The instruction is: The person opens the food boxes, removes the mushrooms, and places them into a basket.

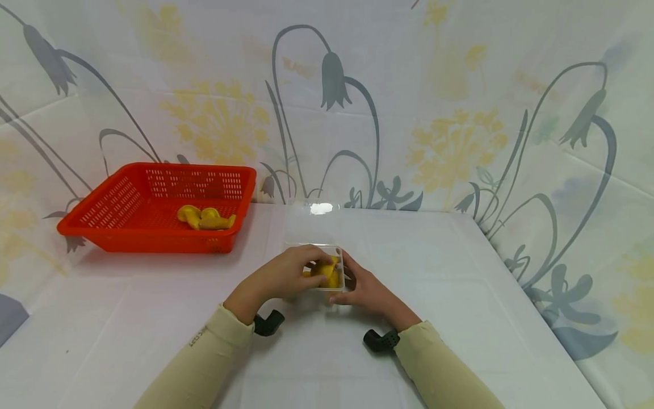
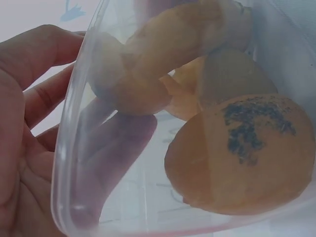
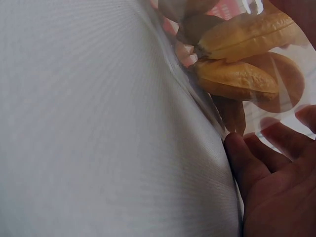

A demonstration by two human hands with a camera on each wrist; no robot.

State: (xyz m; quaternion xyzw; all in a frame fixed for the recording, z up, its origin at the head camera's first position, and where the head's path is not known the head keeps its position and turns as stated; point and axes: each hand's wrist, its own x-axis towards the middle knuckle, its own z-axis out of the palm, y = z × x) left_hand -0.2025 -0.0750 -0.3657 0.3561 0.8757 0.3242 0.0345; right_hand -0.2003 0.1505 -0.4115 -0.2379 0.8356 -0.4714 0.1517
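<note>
A small clear plastic box (image 1: 327, 289) holds several yellow fruits, some ridged lengthwise like star fruit (image 3: 237, 79). My left hand (image 1: 293, 270) reaches over its left side, thumb and fingers bent around a yellow fruit (image 1: 327, 274). Through the wall in the left wrist view, a fingertip of that hand touches a fruit (image 2: 138, 94); nearer the camera lies a rounder fruit (image 2: 242, 158) with dark patches. Along the box's right side, my right hand (image 1: 365, 289) grips it, thumb at the front and fingers towards the back. Its thumb sits low on the box in the right wrist view.
A red perforated basket (image 1: 168, 241) stands at the back left with a few more yellow fruits (image 1: 206, 218) in it. Behind the box lies a transparent, shiny lid (image 1: 311, 224). A flower-printed cloth (image 1: 409, 113) hangs behind the white table (image 1: 434, 261). A grey block (image 1: 10, 318) shows at the left edge.
</note>
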